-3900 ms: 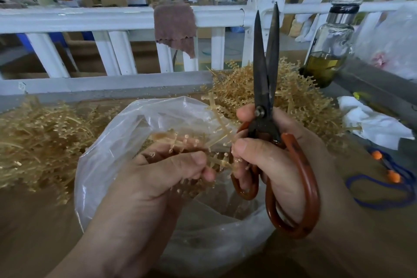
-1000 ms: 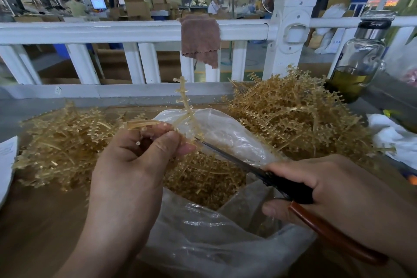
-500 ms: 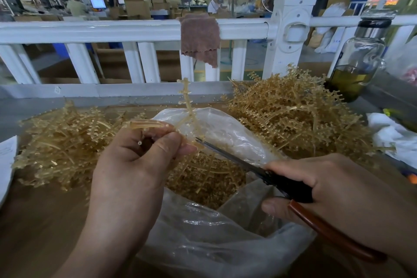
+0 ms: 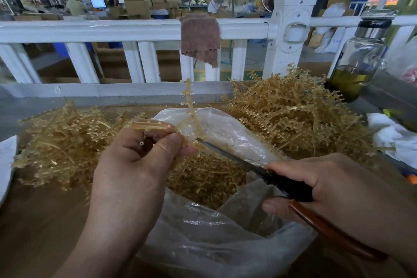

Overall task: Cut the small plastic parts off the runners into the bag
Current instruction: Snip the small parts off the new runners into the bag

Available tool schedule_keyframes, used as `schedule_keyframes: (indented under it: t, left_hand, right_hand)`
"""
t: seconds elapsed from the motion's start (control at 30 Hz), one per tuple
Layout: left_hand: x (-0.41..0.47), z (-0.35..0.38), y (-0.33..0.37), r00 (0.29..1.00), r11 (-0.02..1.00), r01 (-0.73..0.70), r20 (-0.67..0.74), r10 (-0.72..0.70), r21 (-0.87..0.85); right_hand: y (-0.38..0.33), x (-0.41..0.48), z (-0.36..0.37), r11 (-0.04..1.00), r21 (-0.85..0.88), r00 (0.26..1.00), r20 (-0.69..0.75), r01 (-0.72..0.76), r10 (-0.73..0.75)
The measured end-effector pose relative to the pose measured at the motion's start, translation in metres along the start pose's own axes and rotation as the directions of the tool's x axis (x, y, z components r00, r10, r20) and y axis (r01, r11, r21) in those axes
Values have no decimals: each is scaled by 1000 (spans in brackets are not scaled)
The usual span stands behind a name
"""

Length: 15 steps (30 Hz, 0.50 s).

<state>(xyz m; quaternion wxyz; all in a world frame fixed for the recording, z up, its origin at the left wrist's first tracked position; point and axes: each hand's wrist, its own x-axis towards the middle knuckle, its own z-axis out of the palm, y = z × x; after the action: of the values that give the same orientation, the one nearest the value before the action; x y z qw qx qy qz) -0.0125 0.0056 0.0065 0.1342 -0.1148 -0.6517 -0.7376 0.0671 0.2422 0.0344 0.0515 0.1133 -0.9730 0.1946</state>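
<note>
A white railing [image 4: 90, 30] runs along the far side of the brown table [image 4: 45, 221]. A brown cloth [image 4: 199, 38] hangs over its top rail, just left of a capped post [image 4: 293, 29]. At the right stands a glass bottle [image 4: 361, 56] with a metal-banded lid, olive-yellow liquid in its bottom part. A crumpled white rag [image 4: 392, 135] lies near it. A sheet of paper [image 4: 5, 160] shows at the left edge. Beyond the rail are cardboard boxes [image 4: 137, 7], a lit monitor [image 4: 97, 2] and a few workers.

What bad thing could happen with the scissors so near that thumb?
The tip of the scissors sits right beside the thumb of the left hand, which pinches the runner, so a snip might nick it. The blades lie close to the thin plastic of the bag and could slice it. The runner's top pokes up past the bag, so parts cut there might land outside.
</note>
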Motion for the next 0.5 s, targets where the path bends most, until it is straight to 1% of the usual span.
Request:
schedule_keyframes:
  t: [0.17, 0.4, 0.5]
  left_hand:
    - [-2, 2, 4, 1000, 999, 17, -16, -17, 42]
    - [-2, 3, 5, 999, 999, 31, -40, -32, -7]
    - [-2, 3, 6, 998, 999, 36, -42, -35, 3]
  right_hand:
    - [-1, 0, -1, 1000, -16, 1000, -16, 7, -7]
    - [0, -1, 1, 999, -31, 999, -40, 30, -31]
    - [0, -2, 1, 999, -33, 998, -46, 31, -33]
